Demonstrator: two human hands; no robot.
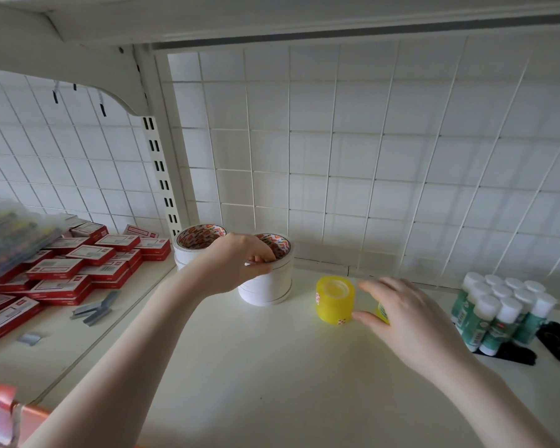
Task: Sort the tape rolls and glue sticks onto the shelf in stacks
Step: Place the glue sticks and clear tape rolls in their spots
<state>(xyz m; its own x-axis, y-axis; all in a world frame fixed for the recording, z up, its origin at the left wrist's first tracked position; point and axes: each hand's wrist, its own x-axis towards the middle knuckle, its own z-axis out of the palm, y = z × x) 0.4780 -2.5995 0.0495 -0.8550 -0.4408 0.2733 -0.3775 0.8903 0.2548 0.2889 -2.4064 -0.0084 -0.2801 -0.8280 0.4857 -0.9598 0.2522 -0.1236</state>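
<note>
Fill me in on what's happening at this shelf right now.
A person is stocking a white shelf. Their left hand grips the top rim of a stack of white tape rolls, with a second white stack behind it. Their right hand holds a yellow tape roll just beside a standing stack of yellow rolls. Glue sticks stand grouped at the right.

1. Bare shelf [272, 383] lies open in front, between the two forearms.
2. Two white tape stacks [267, 286] stand at the back left against the grid wall [369, 156].
3. A yellow roll [333, 302] stands just right of them, with a narrow gap between.
4. Glue sticks [501, 308] crowd the right side.
5. Red boxes [78, 273] fill the neighbouring shelf at left.
</note>
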